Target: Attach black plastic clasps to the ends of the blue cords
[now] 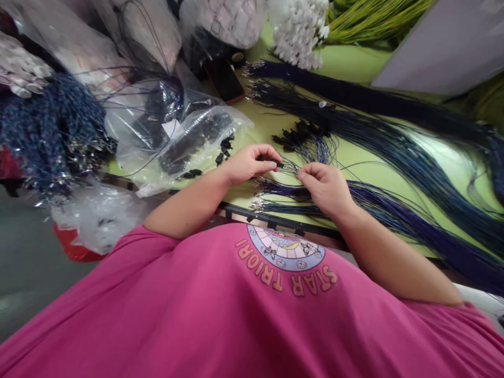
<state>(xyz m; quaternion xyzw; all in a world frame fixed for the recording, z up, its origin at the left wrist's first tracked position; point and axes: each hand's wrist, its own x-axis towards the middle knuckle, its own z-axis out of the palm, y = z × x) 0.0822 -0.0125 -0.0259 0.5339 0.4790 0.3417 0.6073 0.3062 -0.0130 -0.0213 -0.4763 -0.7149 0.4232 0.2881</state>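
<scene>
Between the thumb and fingers of my left hand (252, 164) is a small black connector housing (279, 165). To its right, my right hand (325, 186) pinches a thin wire close to its end; the exact tip is too small to make out. Just beyond both hands lies a pile of black connectors (301, 135) with blue and white wires (321, 149) attached. Below my hands, a bundle of dark blue wires (378, 202) has its metal-tipped ends (260, 197) pointing left, near the table's front edge.
Long dark wire bundles (366, 126) stretch across the green table (354, 63) to the right. At left are a clear plastic bag (197, 136) of black parts, loose black connectors (225, 149) and a hanging blue wire bunch (55, 126). A phone (225, 79) lies behind.
</scene>
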